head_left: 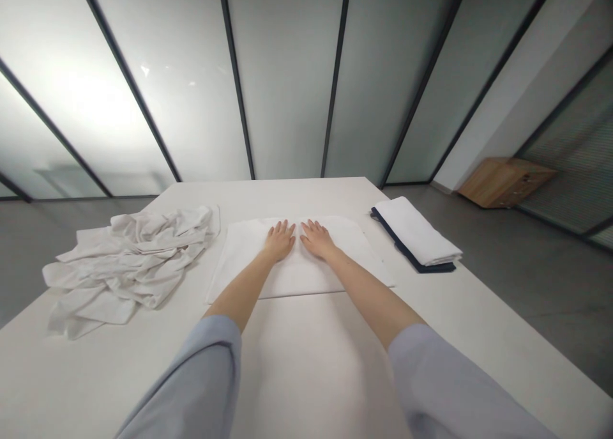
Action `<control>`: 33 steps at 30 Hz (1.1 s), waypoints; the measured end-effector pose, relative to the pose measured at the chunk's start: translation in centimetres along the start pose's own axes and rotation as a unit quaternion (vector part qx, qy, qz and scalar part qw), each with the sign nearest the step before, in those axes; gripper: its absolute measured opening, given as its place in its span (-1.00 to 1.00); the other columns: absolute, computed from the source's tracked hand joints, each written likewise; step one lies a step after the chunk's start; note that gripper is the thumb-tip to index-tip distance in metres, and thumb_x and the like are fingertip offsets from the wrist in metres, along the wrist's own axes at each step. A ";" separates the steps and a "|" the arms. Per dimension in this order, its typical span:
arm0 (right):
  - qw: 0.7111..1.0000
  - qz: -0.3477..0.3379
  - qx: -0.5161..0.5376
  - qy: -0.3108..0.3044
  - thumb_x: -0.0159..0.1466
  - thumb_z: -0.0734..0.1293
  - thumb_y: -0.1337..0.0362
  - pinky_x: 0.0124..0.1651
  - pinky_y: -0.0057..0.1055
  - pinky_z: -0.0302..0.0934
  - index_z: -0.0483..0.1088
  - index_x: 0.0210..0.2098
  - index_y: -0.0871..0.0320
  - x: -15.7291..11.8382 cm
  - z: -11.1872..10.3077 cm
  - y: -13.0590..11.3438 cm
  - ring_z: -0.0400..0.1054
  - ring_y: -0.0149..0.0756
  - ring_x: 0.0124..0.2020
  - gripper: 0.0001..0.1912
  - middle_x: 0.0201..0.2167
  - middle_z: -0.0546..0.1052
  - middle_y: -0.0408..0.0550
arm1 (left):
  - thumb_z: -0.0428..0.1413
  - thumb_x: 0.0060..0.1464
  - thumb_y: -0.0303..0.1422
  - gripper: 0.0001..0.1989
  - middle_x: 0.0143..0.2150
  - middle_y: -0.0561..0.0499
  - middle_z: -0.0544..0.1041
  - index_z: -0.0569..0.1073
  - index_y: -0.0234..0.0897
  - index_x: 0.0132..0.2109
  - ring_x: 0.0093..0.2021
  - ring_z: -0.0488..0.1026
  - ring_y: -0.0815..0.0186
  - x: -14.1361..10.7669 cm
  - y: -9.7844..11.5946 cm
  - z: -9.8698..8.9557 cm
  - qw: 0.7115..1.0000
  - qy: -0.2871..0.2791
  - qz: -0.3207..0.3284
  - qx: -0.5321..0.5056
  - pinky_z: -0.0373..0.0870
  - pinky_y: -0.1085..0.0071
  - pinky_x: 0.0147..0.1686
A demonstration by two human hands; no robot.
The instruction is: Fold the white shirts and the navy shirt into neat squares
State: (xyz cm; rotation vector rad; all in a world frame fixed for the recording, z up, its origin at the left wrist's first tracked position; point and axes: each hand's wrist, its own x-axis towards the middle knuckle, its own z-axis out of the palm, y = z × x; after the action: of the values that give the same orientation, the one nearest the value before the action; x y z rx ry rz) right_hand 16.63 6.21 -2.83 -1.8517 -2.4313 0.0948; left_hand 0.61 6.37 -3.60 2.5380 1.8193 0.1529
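A white cloth (306,276) lies flat and folded into a wide rectangle in the middle of the table. My left hand (279,239) rests palm down on its far half, fingers spread. Close beside it, my right hand (317,239) lies flat on the same cloth, its fingers also apart. A narrow gap separates the two hands. Neither hand grips anything. What kind of piece the cloth is, I cannot tell.
A crumpled heap of white cloth (138,260) covers the table's left side. On the right, a folded white cloth (416,231) lies on a dark navy folded cloth (433,268). The white table (306,362) bears everything. A wooden cabinet (502,182) stands on the floor, back right.
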 end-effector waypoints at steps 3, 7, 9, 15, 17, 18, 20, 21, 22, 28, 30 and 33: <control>0.999 0.004 0.006 -0.032 0.39 -0.06 0.05 0.31 -0.08 -0.27 -0.07 0.36 0.11 0.5 1.3 0.1 -0.23 -0.08 0.38 -0.40 0.40 -0.10 0.06 | -0.32 0.27 -0.16 -0.43 0.42 -0.08 -0.03 0.02 -0.16 0.37 0.39 -0.12 0.13 0.7 -0.6 0.8 1.000 -0.016 0.012 -0.013 -0.13 0.10 0.29; 0.999 0.023 0.012 -0.040 0.37 -0.10 -0.05 0.31 -0.03 -0.28 -0.05 0.36 0.06 0.4 1.7 1.0 -0.27 -0.07 0.38 -0.36 0.40 -0.11 0.01 | -0.35 0.23 0.01 -0.38 0.43 -0.04 -0.07 0.04 -0.05 0.36 0.40 -0.16 0.07 0.5 -1.6 0.7 0.999 -0.040 -0.018 -0.018 -0.16 0.01 0.28; 0.998 0.049 0.012 -0.044 0.36 -0.10 -0.08 0.30 -0.01 -0.25 -0.05 0.36 0.06 0.2 1.4 2.3 -0.25 -0.04 0.38 -0.33 0.40 -0.11 0.01 | -0.35 0.18 0.11 -0.29 0.43 -0.07 -0.08 0.02 -0.06 0.37 0.40 -0.16 0.03 0.2 -2.8 0.5 0.997 -0.047 -0.052 -0.014 -0.17 -0.04 0.28; 0.990 0.139 -0.006 -0.033 0.35 -0.11 -0.08 0.29 0.04 -0.23 -0.03 0.36 0.14 -1.0 1.0 8.6 -0.19 0.02 0.36 -0.30 0.39 -0.10 0.07 | -0.37 0.13 0.16 -0.22 0.43 -0.11 -0.10 -0.01 -0.12 0.38 0.40 -0.19 -0.02 -1.5 -8.5 -0.1 0.987 -0.048 -0.151 0.013 -0.17 -0.08 0.27; 0.988 0.153 -0.015 -0.024 0.35 -0.12 -0.09 0.27 0.07 -0.20 -0.02 0.35 0.13 -1.6 1.0 10.2 -0.17 0.04 0.36 -0.29 0.39 -0.09 0.09 | -0.35 0.14 0.14 -0.23 0.42 -0.14 -0.08 -0.01 -0.14 0.38 0.39 -0.13 -0.03 -2.3 -10.2 -0.3 0.983 -0.046 -0.175 0.020 -0.11 -0.08 0.25; 0.987 0.157 -0.019 -0.018 0.35 -0.12 -0.09 0.27 0.07 -0.18 -0.01 0.35 0.13 -1.8 1.0 10.7 -0.15 0.04 0.35 -0.29 0.39 -0.08 0.10 | -0.35 0.15 0.12 -0.24 0.42 -0.16 -0.07 0.00 -0.15 0.38 0.38 -0.11 -0.02 -2.8 -10.7 -0.4 0.982 -0.046 -0.180 0.023 -0.08 -0.07 0.25; 0.987 0.159 -0.025 -0.006 0.35 -0.10 -0.10 0.26 0.05 -0.15 0.03 0.33 0.13 -2.2 1.1 11.2 -0.11 0.05 0.34 -0.30 0.38 -0.04 0.13 | -0.35 0.18 0.08 -0.25 0.41 -0.20 -0.05 -0.01 -0.22 0.38 0.38 -0.08 -0.01 -3.6 -11.4 -0.5 0.983 -0.046 -0.177 0.030 -0.05 -0.03 0.25; 0.987 0.157 -0.029 0.001 0.35 -0.08 -0.10 0.25 0.03 -0.14 0.06 0.32 0.14 -2.4 1.0 11.2 -0.09 0.04 0.33 -0.31 0.37 -0.01 0.15 | -0.34 0.19 0.06 -0.26 0.41 -0.22 -0.04 -0.01 -0.25 0.38 0.38 -0.08 0.00 -4.0 -11.4 -0.6 0.983 -0.046 -0.174 0.037 -0.05 -0.02 0.25; 0.988 0.153 -0.035 0.009 0.36 -0.07 -0.09 0.25 0.01 -0.13 0.09 0.31 0.15 -2.5 1.0 11.1 -0.06 0.04 0.32 -0.32 0.36 0.02 0.17 | -0.34 0.20 0.04 -0.27 0.41 -0.23 -0.04 -0.01 -0.28 0.38 0.38 -0.09 -0.01 -4.3 -11.3 -0.6 0.984 -0.041 -0.168 0.045 -0.06 0.00 0.26; 0.989 0.109 -0.081 0.051 0.37 0.04 0.19 0.28 -0.06 -0.20 0.15 0.26 0.22 -3.3 -0.4 7.7 -0.06 0.00 0.32 -0.48 0.31 0.14 0.17 | -0.30 0.25 -0.20 -0.44 0.42 0.00 -0.06 0.09 -0.13 0.35 0.41 -0.21 0.19 -5.6 -10.3 -0.6 0.997 0.001 0.003 0.081 -0.19 0.16 0.31; 0.994 0.063 -0.077 0.050 0.35 0.07 0.22 0.30 -0.09 -0.23 0.15 0.27 0.22 -4.3 -0.9 5.0 -0.05 -0.02 0.32 -0.48 0.30 0.16 0.16 | -0.30 0.26 -0.17 -0.45 0.41 0.03 -0.01 0.11 -0.11 0.34 0.40 -0.14 0.24 -5.8 -10.2 -0.6 0.997 -0.023 0.034 0.066 -0.15 0.23 0.31; 0.997 -0.060 -0.036 0.037 0.38 0.02 0.10 0.32 -0.14 -0.22 0.19 0.25 0.14 -6.9 -0.7 0.0 0.01 -0.12 0.30 -0.48 0.28 0.21 0.07 | -0.31 0.26 -0.10 -0.44 0.40 0.03 0.02 0.11 -0.10 0.34 0.38 -0.06 0.24 -5.9 -10.1 -0.6 0.998 -0.037 0.010 0.047 -0.10 0.24 0.30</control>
State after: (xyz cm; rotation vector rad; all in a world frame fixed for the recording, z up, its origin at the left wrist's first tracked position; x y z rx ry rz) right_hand 18.55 -0.42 -2.32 -1.6985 -2.5182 -0.0680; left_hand -10.86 4.01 -4.13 2.5860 1.8176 -0.0272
